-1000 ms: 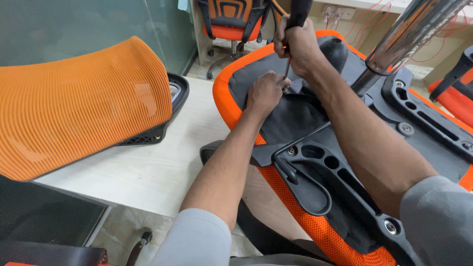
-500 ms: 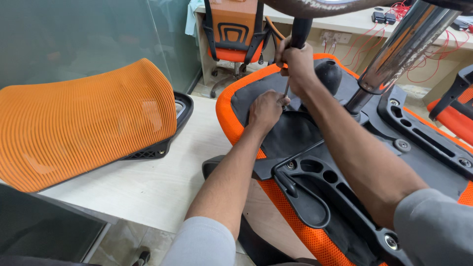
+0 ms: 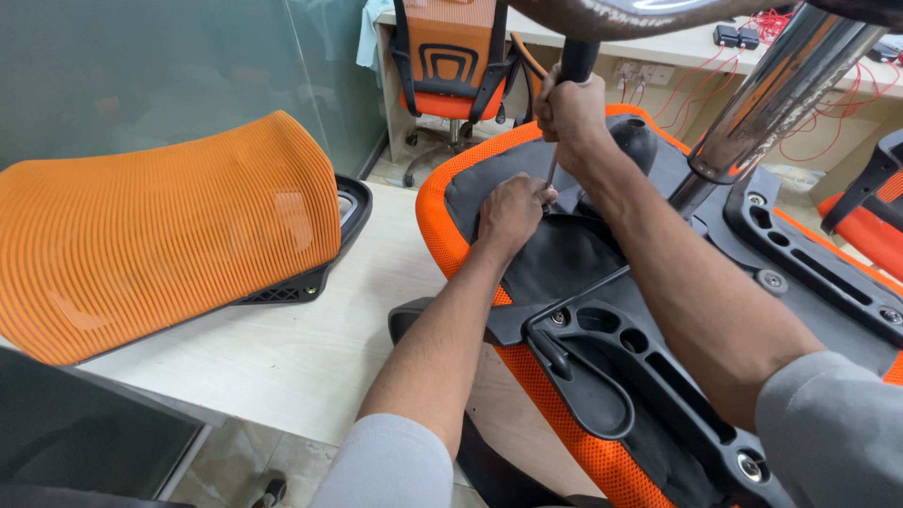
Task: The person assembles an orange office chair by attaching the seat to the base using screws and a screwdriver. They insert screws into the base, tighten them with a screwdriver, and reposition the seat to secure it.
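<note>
We've got the screwdriver (image 3: 564,103) standing nearly upright, black handle up top, thin metal shaft pointing down into the upturned orange mesh chair seat (image 3: 564,442). Our right hand (image 3: 569,113) is fisted around the handle; our left hand (image 3: 513,212) is curled at the tip, pressed on the black fabric underside. Shiny chrome gas cylinder (image 3: 781,89) slants beside it. Ribbed orange backrest (image 3: 160,230) lies on the pale table (image 3: 301,348). Since half a second ago, the hands have hardly budged.

- Looks like an office doubling as a chair assembly spot: finished orange office chair (image 3: 454,66) at a long desk (image 3: 658,42)
- Glass partition wall (image 3: 169,85)
- Loose orange mesh backrest (image 3: 160,226) on a worktable (image 3: 282,348)
</note>
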